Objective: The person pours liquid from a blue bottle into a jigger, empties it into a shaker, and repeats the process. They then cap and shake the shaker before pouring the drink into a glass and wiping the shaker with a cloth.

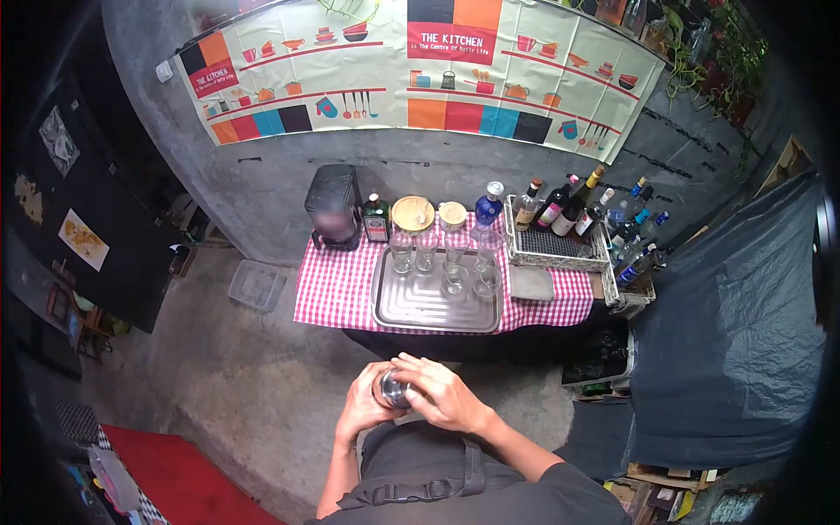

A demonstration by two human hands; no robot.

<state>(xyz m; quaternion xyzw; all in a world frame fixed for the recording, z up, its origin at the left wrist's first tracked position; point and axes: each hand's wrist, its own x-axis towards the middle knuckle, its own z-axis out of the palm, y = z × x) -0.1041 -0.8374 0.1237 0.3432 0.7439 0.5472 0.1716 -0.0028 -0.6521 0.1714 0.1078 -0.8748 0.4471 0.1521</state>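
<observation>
A shiny round vessel is held in front of the tray, off the bench. The left hand wraps its side; the right hand closes over the top and near side, fingers together. Whether anything is inside it cannot be told. On the tray, clear glasses are already set out upright, bunched toward its back and right; no drink shows in them. Right of the tray lies a grey cloth, with a bottle-filled basket behind.
</observation>
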